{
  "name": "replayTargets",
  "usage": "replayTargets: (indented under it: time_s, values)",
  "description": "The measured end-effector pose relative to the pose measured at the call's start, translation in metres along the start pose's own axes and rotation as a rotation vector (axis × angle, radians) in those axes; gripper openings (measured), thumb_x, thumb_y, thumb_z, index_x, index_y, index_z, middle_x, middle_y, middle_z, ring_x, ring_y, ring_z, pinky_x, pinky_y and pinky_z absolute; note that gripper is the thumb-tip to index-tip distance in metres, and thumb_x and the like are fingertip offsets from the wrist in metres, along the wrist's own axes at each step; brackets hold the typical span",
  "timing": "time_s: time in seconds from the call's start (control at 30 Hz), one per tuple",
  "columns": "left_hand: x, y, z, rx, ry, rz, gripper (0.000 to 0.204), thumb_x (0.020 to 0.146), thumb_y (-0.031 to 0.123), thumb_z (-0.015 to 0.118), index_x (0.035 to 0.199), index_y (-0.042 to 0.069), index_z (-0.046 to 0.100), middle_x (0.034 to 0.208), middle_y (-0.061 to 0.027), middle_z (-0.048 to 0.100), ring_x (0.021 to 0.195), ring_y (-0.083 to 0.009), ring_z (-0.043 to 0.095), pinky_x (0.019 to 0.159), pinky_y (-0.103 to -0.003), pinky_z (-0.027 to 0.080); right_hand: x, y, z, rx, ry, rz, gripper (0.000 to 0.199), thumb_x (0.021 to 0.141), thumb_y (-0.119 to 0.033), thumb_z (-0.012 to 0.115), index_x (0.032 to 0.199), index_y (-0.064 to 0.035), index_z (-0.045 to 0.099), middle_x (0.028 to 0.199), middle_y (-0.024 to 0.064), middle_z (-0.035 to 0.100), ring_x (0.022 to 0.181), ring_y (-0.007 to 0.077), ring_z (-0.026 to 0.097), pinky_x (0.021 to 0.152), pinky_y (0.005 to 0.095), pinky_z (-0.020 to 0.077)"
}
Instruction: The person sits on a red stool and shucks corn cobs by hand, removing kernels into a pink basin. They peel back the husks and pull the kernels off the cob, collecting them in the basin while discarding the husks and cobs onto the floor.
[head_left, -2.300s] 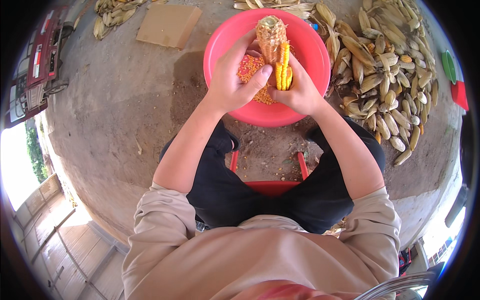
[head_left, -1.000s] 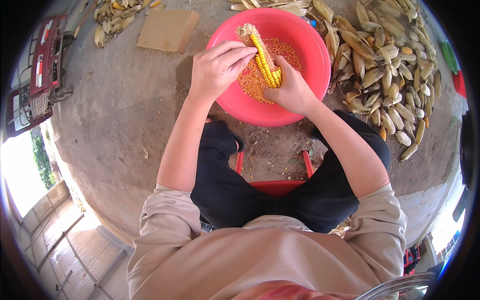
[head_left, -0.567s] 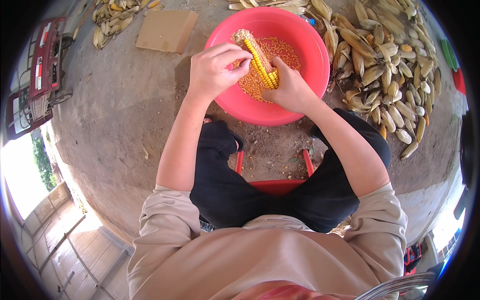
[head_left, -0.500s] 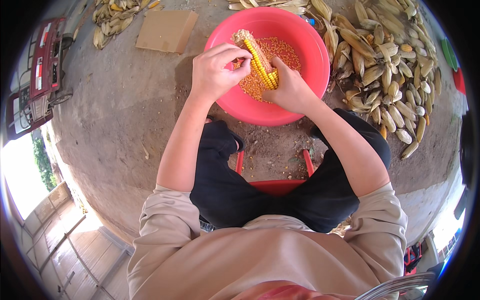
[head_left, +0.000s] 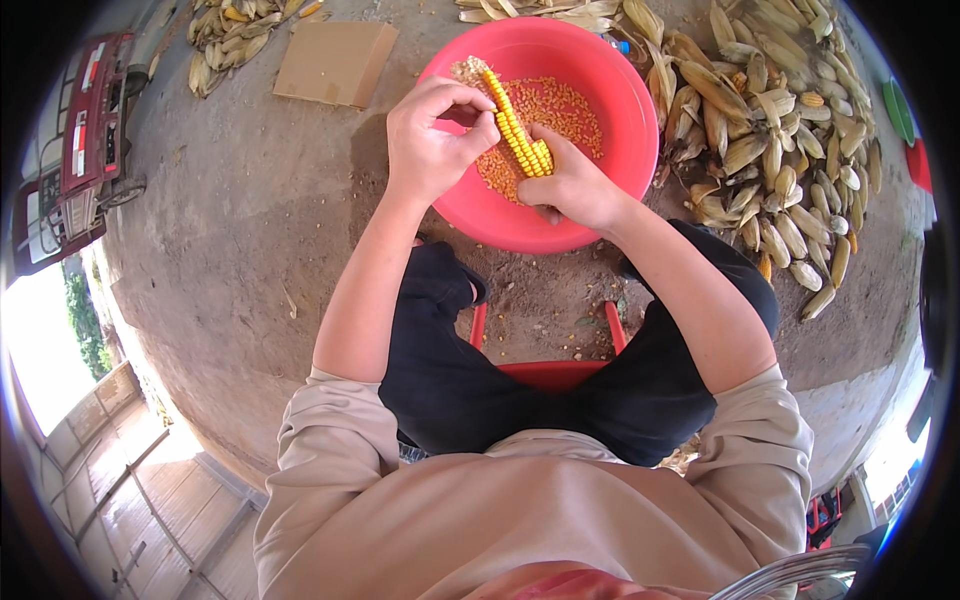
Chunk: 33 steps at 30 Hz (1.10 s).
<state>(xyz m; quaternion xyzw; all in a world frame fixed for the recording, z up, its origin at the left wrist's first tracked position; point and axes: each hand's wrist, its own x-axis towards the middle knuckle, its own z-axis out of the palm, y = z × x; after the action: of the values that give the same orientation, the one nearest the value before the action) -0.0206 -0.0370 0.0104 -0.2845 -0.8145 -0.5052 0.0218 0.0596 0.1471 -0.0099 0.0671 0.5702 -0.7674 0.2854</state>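
Observation:
Over the basin, my right hand is wrapped round the lower end of an ear of corn, thumb toward me. The ear tilts up to the left, with rows of bright yellow kernels and a pale, ragged upper end. My left hand is closed in a pinch, thumb and fingertips against the ear's left edge; anything tiny between them is hidden. Below sits a wide pink-red plastic basin, its bottom strewn with loose corn kernels.
Dry husked ears lie in a large heap right of the basin. A smaller husk pile and a flat cardboard box are at the far left. Red stool legs show between my knees. A dark red vehicle stands at left.
The ear has turned a little in my right hand, showing more kernel rows, and shifted slightly left. My left hand's fingers have moved slightly along its edge.

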Motion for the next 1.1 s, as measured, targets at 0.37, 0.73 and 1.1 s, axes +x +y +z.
replayTargets:
  time_s: [0.37, 0.73, 1.1]
  values:
    - [-0.004, -0.013, -0.011, -0.059, 0.317, -0.064, 0.011, 0.086, 0.002, 0.073, 0.095, -0.001, 0.069, 0.084, -0.0031, 0.068, 0.072, -0.0075, 0.065, 0.065, -0.023, 0.055, -0.005, 0.001, 0.003, 0.306, -0.041, 0.075, 0.081, 0.076, -0.001, 0.065, 0.146, 0.0036, 0.026, 0.074, 0.0046, 0.054, 0.051, 0.0130, 0.053, 0.045, 0.0270, 0.0413]
    - [-0.018, -0.060, -0.082, 0.288, 0.543, -0.305, 0.050, 0.092, 0.044, 0.065, 0.123, 0.004, 0.064, 0.098, -0.0126, 0.074, 0.076, -0.0175, 0.071, 0.074, -0.035, 0.055, 0.014, 0.010, 0.002, -0.461, 0.241, -0.204, 0.051, 0.078, -0.004, 0.069, 0.121, 0.0015, 0.044, 0.073, 0.0044, 0.056, 0.051, 0.0124, 0.055, 0.046, 0.0279, 0.0427]
    - [-0.036, 0.005, 0.030, -0.365, 0.008, -0.475, 0.061, 0.107, 0.049, 0.031, 0.137, -0.004, 0.039, 0.108, -0.0200, 0.061, 0.101, -0.0319, 0.063, 0.089, -0.042, 0.047, 0.017, 0.008, 0.037, -0.301, 0.202, -0.094, 0.058, 0.077, -0.004, 0.073, 0.126, -0.0018, 0.042, 0.079, 0.0070, 0.059, 0.057, 0.0137, 0.057, 0.048, 0.0274, 0.0447]
